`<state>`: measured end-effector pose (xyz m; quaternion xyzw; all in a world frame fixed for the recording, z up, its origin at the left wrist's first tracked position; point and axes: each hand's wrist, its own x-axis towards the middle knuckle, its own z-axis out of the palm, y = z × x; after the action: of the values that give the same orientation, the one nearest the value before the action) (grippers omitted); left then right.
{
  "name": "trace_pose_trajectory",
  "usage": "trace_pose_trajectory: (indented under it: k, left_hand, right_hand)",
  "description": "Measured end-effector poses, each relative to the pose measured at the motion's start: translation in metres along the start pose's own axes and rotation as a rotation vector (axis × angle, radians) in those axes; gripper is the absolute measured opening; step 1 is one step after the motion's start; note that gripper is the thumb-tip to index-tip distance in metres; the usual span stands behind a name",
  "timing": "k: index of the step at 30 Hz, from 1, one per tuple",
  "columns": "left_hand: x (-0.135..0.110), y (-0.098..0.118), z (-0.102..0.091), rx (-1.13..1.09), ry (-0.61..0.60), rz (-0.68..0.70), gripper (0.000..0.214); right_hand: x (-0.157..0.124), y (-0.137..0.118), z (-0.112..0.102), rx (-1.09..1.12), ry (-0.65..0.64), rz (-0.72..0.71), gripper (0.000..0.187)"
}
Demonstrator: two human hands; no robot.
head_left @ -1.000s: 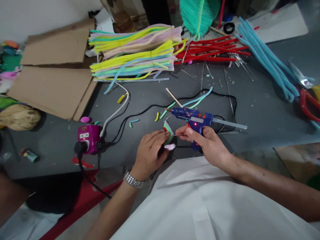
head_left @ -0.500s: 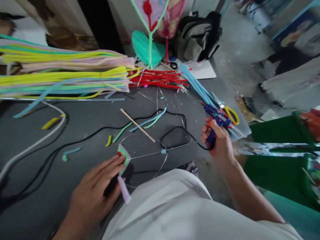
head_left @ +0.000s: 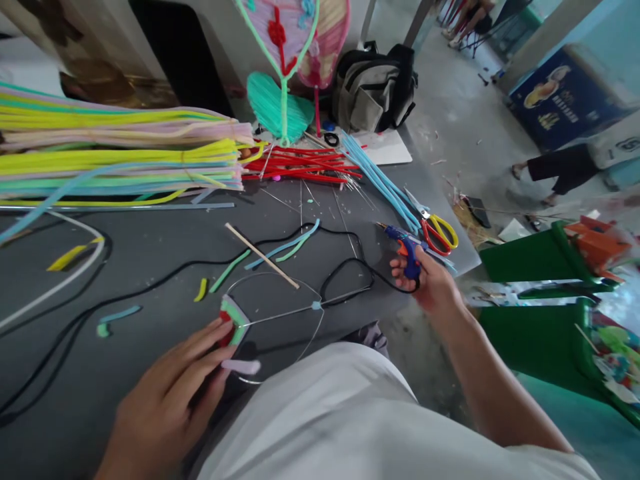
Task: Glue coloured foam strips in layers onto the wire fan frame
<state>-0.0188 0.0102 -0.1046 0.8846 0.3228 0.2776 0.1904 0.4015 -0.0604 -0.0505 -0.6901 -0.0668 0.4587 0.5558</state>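
Observation:
My left hand (head_left: 165, 393) rests at the lower left, its fingers on a small piece wrapped in red and green pipe cleaner (head_left: 232, 321). That piece sits on the end of a thin wire frame (head_left: 280, 310) with a teal knot, and a pale pink pipe cleaner stub (head_left: 241, 367) sticks out below it. My right hand (head_left: 425, 283) grips a blue and orange hot glue gun (head_left: 407, 255) near the table's right edge, well apart from the piece. Its black cord (head_left: 345, 267) loops across the table.
Bundled pastel pipe cleaners (head_left: 120, 157) lie at the left, with red (head_left: 300, 167) and blue (head_left: 380, 190) ones behind. Red-and-yellow scissors (head_left: 437, 230) lie at the right. A wooden stick (head_left: 261, 255) crosses the grey table (head_left: 150, 267). A green crate (head_left: 540, 260) stands beyond the edge.
The view has swung right and up, showing more floor. The glue gun has left the wrapped piece and moved right in my right hand. My left hand keeps hold of the piece.

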Motion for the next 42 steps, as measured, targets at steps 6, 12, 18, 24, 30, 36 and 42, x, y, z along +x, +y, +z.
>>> trace_pose_trajectory:
  k: [6,12,18,24,30,36,42]
  left_hand:
    - [-0.003,0.003,-0.001,-0.03,-0.014,-0.102,0.03]
    - [0.006,0.016,-0.011,-0.067,-0.021,-0.056,0.021]
    - [0.003,0.019,-0.008,-0.124,-0.022,-0.081,0.024]
    - [0.004,0.023,-0.006,-0.049,0.014,-0.05,0.023]
    - [0.004,0.026,-0.005,-0.049,0.013,-0.049,0.024]
    - [0.002,0.031,-0.002,-0.057,0.0,-0.064,0.025]
    - [0.0,0.03,-0.008,-0.086,0.04,-0.105,0.022]
  right_hand:
    - [-0.037,-0.01,-0.015,-0.812,0.199,-0.576,0.035]
    - [-0.06,0.036,0.086,-1.023,-0.434,-1.176,0.016]
    - [-0.057,0.087,0.154,-1.136,-0.673,-1.368,0.03]
    - [-0.049,0.09,0.153,-1.141,-0.743,-1.401,0.027]
    - [-0.049,0.091,0.156,-1.119,-0.712,-1.482,0.026]
    - [-0.049,0.086,0.157,-1.154,-0.719,-1.529,0.026]
    - [-0.048,0.085,0.157,-1.161,-0.726,-1.534,0.029]
